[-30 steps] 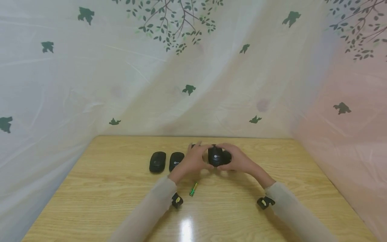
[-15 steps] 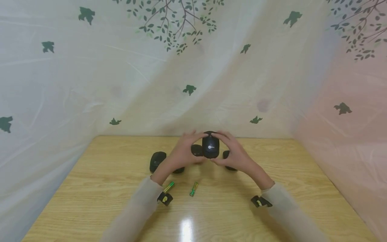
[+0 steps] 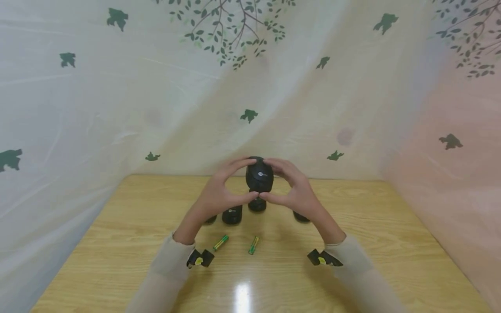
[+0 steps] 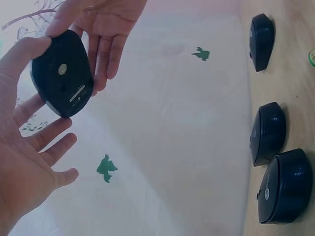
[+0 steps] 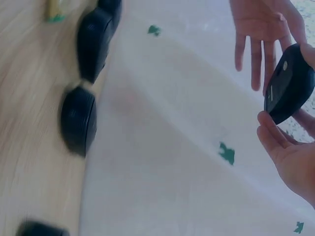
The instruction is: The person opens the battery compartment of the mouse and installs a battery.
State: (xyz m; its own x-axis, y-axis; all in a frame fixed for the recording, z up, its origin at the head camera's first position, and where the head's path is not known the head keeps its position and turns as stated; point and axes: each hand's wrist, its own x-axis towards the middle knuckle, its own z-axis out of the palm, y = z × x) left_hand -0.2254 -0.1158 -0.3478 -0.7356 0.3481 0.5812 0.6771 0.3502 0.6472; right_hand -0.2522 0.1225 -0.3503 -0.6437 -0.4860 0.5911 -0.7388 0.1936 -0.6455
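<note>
A black computer mouse [image 3: 260, 174] with a small pale logo is held up off the table, its top side facing the head camera. My left hand [image 3: 216, 191] pinches it from the left with thumb below and fingers above. From the other side my right hand [image 3: 298, 191] pinches the same mouse in a matching curve. In the left wrist view the underside of the mouse [image 4: 63, 88] shows, with a round sensor spot and a pale label. Right behind the thumbs, lower down, another mouse [image 3: 257, 205] stands on the table.
On the wooden table [image 3: 372, 252] sit more black mice: one left of centre [image 3: 232, 215], one mostly hidden by my left wrist [image 3: 211, 220], and one beside my right wrist [image 3: 300, 217]. Two green-and-yellow batteries, left [image 3: 221, 242] and right [image 3: 254, 245], lie nearer. A printed curtain [image 3: 195, 108] hangs behind.
Both hands have raised the mouse and carried it leftward, from beside the right-hand mouse to above the middle one. The left battery, earlier hidden by the left arm, has come into view.
</note>
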